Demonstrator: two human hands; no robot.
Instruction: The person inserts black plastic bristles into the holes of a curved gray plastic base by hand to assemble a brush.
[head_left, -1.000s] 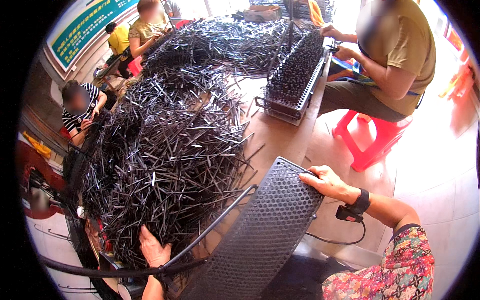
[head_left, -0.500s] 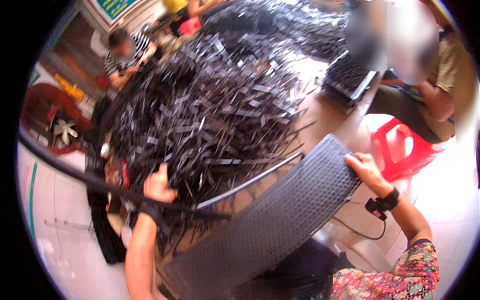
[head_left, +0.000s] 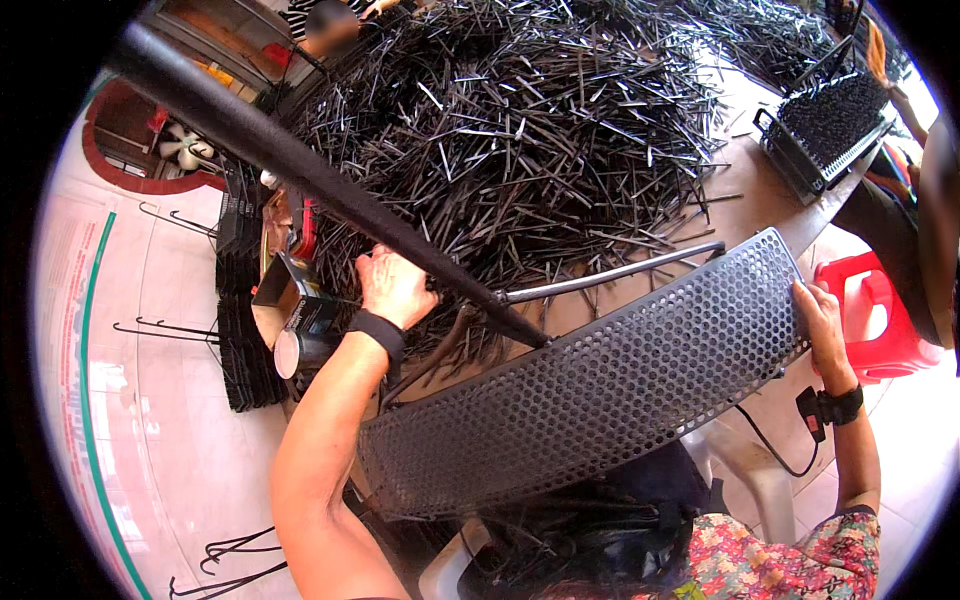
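A long dark panel full of round holes [head_left: 590, 385] lies slanted across my front. My right hand [head_left: 822, 325] grips its far right end, the thumb near the edge and the fingers on the outer side. My left hand [head_left: 392, 285] is at the near left edge of a big heap of thin black strips [head_left: 520, 150]. Its fingers are curled down toward the strips, and the fingertips are hidden, so what they hold does not show. Close above this hand a thick black bar [head_left: 330, 195] slants down to the panel's back edge.
A grey tube [head_left: 610, 278] runs behind the panel. At the far right stand a black tray packed with black pieces [head_left: 825, 130] and a red plastic stool [head_left: 880, 315]. An open box [head_left: 295, 290] and a can [head_left: 290, 352] sit beside my left forearm. A person sits at the right edge.
The view has shifted, and the panel shows less steeply tilted. My left hand, earlier with a finger stretched out, now curls toward the strips. My right hand keeps its grip.
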